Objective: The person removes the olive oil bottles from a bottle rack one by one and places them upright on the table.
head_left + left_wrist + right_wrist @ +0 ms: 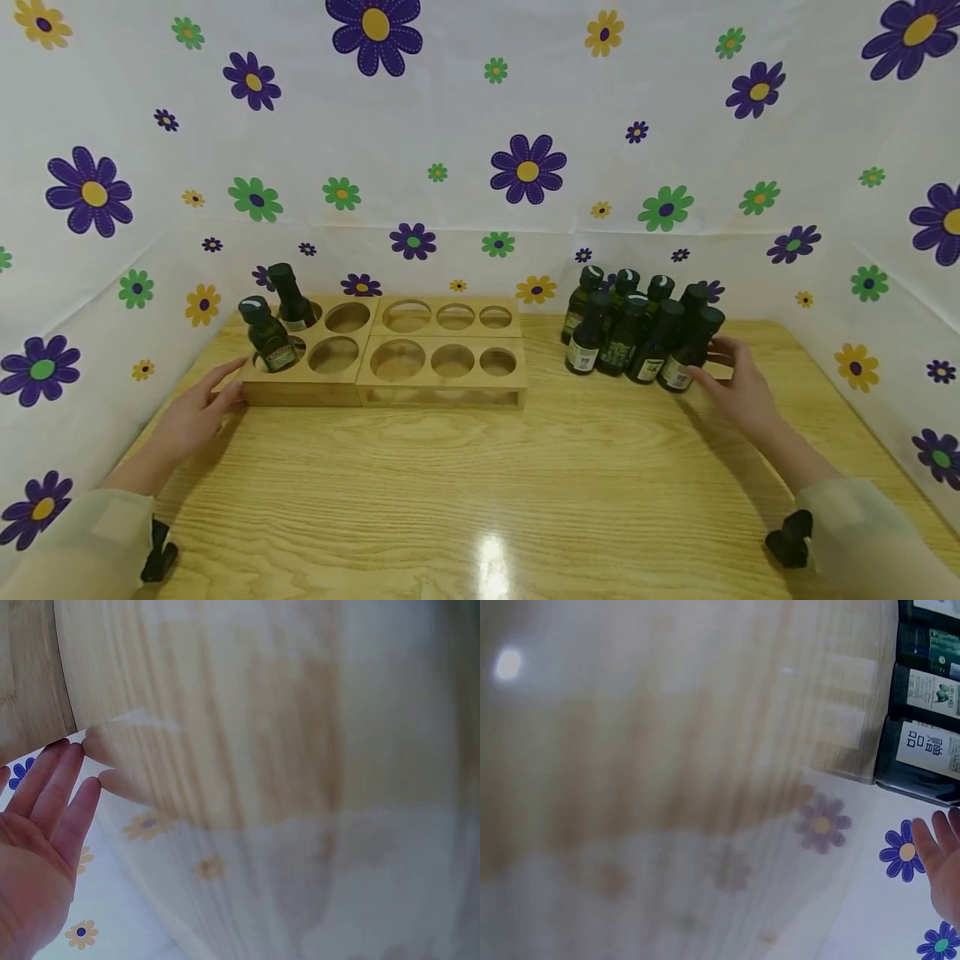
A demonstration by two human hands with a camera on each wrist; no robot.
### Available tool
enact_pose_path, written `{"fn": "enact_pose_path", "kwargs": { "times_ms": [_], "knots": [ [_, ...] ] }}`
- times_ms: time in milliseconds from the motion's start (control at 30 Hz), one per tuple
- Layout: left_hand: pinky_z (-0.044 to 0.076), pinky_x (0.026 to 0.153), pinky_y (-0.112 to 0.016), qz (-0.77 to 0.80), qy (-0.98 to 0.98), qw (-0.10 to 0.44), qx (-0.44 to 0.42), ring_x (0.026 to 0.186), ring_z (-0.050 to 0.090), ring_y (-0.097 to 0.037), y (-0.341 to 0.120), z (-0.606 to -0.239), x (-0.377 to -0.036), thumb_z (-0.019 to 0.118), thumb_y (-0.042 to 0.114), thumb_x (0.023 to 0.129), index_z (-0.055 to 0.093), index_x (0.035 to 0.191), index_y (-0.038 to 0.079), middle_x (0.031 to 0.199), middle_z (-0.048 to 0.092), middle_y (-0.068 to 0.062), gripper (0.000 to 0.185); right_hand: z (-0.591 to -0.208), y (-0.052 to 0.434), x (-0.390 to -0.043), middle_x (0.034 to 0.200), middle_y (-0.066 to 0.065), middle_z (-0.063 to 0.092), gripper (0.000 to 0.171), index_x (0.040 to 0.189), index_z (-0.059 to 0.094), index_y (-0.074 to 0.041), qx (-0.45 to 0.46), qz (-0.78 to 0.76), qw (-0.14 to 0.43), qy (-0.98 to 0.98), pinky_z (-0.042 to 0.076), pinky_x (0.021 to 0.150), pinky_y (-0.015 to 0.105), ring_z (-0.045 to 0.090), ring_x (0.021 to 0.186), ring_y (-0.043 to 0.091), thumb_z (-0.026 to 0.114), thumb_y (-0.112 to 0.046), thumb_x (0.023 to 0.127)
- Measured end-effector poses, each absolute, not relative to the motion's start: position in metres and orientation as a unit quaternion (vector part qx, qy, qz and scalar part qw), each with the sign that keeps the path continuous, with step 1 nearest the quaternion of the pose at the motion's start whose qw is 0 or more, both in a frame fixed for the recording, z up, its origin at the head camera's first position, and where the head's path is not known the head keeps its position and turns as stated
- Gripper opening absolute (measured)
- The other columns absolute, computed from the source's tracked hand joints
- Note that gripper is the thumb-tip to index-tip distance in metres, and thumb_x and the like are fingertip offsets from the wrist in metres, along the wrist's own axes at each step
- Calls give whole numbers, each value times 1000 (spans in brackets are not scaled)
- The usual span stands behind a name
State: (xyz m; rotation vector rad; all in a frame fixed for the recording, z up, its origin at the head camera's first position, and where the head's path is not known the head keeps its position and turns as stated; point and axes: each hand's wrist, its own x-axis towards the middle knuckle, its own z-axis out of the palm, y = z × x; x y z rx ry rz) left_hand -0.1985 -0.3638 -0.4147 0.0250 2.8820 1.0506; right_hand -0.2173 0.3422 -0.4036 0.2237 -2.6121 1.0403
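Bottle cluster (pixel 645 333) at 2 o'clock; right hand (pixel 738 383) fingers relaxed beside outermost bottle; left hand (pixel 198 408) fingers straight at rack (pixel 382 367) edge; bare worktop (pixel 480 483) between.

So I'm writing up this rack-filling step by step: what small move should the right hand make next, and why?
Probably close the right hand round the nearest dark green glass bottle of the cluster. Its fingers are spread beside that bottle, not yet gripping, and the light wooden rack holds only two bottles, with many round holes free. The left hand already rests at the rack's corner.
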Motion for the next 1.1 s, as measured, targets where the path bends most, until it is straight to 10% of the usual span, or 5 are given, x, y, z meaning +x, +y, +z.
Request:
{"fn": "enact_pose_path", "kwargs": {
  "times_ms": [233, 433, 767, 1100],
  "knots": [
    [48, 70, -37, 343, 939, 33, 9, 115, 54, -49, -364, -414, -199, 28, 46, 105, 17, 156, 11, 131, 49, -36, 62, -394, 327, -195, 117, 25, 52, 45, 128, 40, 10, 75, 357, 200, -909, 38, 75, 6, 52, 105, 26, 63, -12, 96],
    [50, 72, -39, 340, 940, 31, 7, 115, 53, -49, -365, -413, -199, 28, 45, 106, 18, 156, 11, 131, 50, -36, 62, -387, 286, -191, 114, 22, 55, 38, 124, 44, 8, 150, 379, 202, -890, 41, 79, 9, 48, 101, -2, 63, -1, 93],
    [48, 71, -36, 345, 938, 33, 5, 116, 53, -49, -364, -413, -198, 29, 46, 105, 18, 156, 12, 131, 50, -35, 62, -381, 194, -208, 119, 18, 56, 43, 126, 45, 2, 253, 423, 140, -859, 49, 82, 51, 55, 108, 32, 68, -1, 90],
    [48, 70, -35, 341, 939, 30, 4, 117, 52, -49, -365, -414, -199, 29, 47, 105, 19, 156, 13, 132, 50, -35, 63, -386, 110, -233, 124, 20, 55, 45, 130, 45, 2, 305, 470, 91, -823, 48, 85, 50, 53, 112, 34, 68, -5, 91]
  ]
}}
